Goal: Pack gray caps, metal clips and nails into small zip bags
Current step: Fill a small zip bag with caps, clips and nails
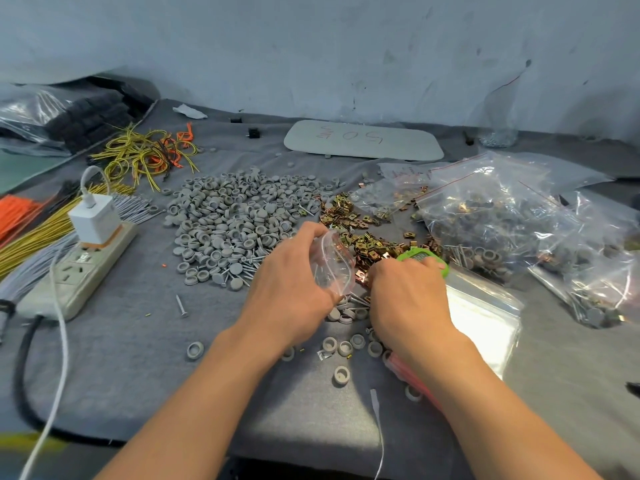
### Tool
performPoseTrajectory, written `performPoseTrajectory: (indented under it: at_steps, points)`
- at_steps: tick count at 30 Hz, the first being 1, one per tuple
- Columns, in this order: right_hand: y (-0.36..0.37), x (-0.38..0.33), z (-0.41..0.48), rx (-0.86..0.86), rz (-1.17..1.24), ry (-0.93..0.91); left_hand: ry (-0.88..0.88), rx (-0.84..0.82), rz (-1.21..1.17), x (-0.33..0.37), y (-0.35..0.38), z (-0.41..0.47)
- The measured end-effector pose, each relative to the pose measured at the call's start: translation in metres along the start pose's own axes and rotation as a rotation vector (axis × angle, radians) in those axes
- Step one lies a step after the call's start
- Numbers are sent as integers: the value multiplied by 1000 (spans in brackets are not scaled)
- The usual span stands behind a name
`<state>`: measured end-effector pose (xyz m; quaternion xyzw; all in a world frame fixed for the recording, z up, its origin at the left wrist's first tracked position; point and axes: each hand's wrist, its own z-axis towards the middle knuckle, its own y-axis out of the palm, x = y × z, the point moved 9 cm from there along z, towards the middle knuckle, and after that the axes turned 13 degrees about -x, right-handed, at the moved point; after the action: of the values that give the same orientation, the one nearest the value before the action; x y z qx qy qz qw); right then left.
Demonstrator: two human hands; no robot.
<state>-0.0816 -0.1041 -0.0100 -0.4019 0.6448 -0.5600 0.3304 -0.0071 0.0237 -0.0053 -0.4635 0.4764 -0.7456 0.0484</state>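
My left hand (291, 285) holds a small clear zip bag (334, 263) with a red seal line, its mouth turned toward the right. My right hand (405, 296) lies palm down just right of the bag, fingers curled over metal clips and nails; what it grasps is hidden. A big heap of gray caps (239, 223) spreads behind my left hand. Brass-coloured metal clips (360, 233) lie behind both hands. Nails (356, 301) and loose caps sit between and below my hands.
Filled zip bags (502, 216) pile up at the right, and a stack of flat zip bags (485, 313) lies beside my right forearm. A green object (420, 256) sits by my right fingers. A power strip with charger (83, 258), wire bundles (145, 154) and a white board (363, 138) surround the work area.
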Motion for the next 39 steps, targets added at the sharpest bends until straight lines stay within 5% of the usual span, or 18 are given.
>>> performPoseTrajectory:
  at_steps: [5,10,14,24,34,39]
  points:
    - [-6,13,-2,104,226,11,-1,-6,-2,0,1,1]
    - [-2,44,-3,142,1023,-33,16,7,9,1,-2,1]
    - [8,55,-2,78,1229,-22,29,3,13,2,-1,1]
    - [12,65,8,149,1233,-10,6,-18,9,-3,3,5]
    - [-10,48,0,302,765,20,24,-20,7,1,3,3]
    - [6,20,7,-7,442,-29,16,-12,8,-1,-1,3]
